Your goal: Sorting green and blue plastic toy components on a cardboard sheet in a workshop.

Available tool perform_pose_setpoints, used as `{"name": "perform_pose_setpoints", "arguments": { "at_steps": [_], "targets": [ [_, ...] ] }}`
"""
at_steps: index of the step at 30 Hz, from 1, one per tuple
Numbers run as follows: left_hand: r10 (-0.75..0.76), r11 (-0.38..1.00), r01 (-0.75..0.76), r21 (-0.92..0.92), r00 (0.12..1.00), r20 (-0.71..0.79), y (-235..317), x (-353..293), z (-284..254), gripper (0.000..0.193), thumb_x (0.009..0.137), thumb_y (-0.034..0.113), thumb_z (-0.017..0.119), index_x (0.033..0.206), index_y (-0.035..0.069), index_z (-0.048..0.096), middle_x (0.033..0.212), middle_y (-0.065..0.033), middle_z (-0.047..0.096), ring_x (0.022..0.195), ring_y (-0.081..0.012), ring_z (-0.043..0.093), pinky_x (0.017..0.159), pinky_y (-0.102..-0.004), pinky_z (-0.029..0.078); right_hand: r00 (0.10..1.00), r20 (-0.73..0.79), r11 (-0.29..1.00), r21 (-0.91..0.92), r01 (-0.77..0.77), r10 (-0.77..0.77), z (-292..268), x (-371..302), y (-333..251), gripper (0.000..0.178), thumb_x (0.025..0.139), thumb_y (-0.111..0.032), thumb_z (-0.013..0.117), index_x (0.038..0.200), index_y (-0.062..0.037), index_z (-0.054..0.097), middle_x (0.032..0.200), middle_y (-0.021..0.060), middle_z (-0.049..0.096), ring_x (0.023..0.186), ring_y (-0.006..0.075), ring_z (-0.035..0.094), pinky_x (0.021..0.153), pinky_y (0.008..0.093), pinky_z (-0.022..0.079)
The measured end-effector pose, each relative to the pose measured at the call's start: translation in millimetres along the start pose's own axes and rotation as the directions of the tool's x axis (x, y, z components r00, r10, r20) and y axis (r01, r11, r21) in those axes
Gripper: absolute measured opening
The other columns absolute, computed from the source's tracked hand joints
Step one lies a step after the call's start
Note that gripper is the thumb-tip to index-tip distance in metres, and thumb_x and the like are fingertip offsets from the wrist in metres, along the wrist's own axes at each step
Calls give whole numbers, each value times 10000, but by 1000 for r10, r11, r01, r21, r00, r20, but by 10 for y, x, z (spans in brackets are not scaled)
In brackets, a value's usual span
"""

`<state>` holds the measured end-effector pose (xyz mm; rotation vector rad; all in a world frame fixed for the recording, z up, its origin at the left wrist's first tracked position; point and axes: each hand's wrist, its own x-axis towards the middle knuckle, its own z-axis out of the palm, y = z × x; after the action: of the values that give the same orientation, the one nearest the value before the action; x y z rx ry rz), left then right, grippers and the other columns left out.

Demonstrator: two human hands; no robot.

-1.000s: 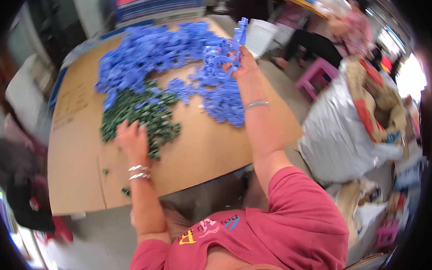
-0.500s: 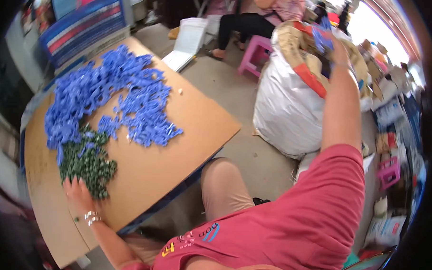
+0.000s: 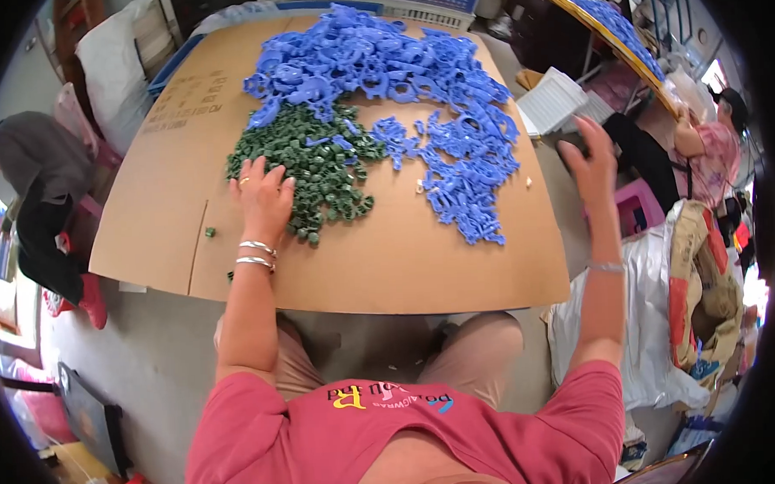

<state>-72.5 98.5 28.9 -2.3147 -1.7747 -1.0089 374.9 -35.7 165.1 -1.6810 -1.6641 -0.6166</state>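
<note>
Much appears left to handle: a large heap of blue plastic pieces (image 3: 355, 55) covers the top centre of the tabletop (image 3: 388, 267), joined to a thinner blue spread (image 3: 470, 166) right of centre, with green pieces (image 3: 330, 180) heaped just below at centre-left. The left hand (image 3: 265, 195) lies on the green heap's lower-left edge; whether its grip pinches any is hidden. The right hand (image 3: 591, 158), raised at right, has its grip parted, nothing visible in it. How much is done, or inside the sack (image 3: 650, 318) at lower right, cannot be told.
</note>
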Motion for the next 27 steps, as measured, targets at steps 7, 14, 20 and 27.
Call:
{"name": "perform_pose_setpoints", "arguments": {
  "at_steps": [7,14,20,27],
  "targets": [
    [-33,990,23,-137,997,-68,-40,15,58,242,746,245,594,936,99,626,1185,-141,470,1171,-332,348,971,-525,169,877,400,932,-124,341,-268,1865,932,-1421,797,645,-217,698,1302,-364,271,1407,80,133,1297,332,83,961,603,158],
    [-78,970,56,-236,993,-85,-37,29,20,231,725,227,619,915,94,627,1157,-140,492,1150,-331,375,960,-511,201,682,661,663,-362,655,-313,2861,1368,-1981,780,727,-296,637,1336,-381,157,1435,20,33,1311,298,39,924,678,134],
    [-54,951,40,-308,998,-38,-71,40,20,239,741,228,605,928,81,623,1148,-149,497,1142,-333,382,959,-493,211,631,739,766,-257,589,-237,3147,1583,-2037,910,716,-195,662,1322,-451,33,1424,19,89,1250,336,221,810,571,404],
    [-32,934,20,-355,999,-28,-18,62,50,243,739,212,601,935,69,618,1139,-170,498,1131,-333,392,944,-471,235,721,608,808,-212,550,-331,3301,1495,-1804,593,728,-105,591,1232,-342,387,1375,31,215,1217,320,282,799,514,412]
  ]
}}
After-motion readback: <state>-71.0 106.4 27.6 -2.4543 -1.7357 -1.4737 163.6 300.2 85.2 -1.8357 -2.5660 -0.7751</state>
